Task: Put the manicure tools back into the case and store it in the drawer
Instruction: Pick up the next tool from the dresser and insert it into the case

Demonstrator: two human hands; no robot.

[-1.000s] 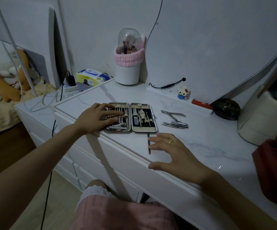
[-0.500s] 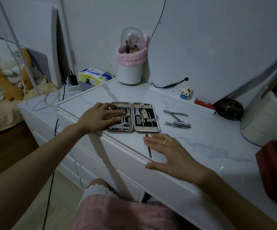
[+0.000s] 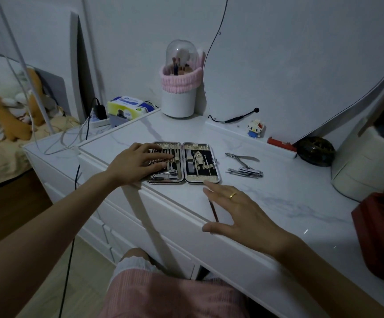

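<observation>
Head view: the manicure case [image 3: 184, 162] lies open and flat on the white dresser top [image 3: 289, 198]. The left hand [image 3: 138, 165] rests on the case's left half, fingers relaxed across the tools there. The right hand [image 3: 237, 212] is spread wide and flat, gripping nothing, over a thin tool [image 3: 213, 211] near the front edge. Nippers [image 3: 240, 157] and clippers [image 3: 248, 172] lie loose, right of the case.

Left hand [image 3: 138, 164] lies flat, fingers spread; right hand [image 3: 239, 214] hovers open, fingers straight.
</observation>
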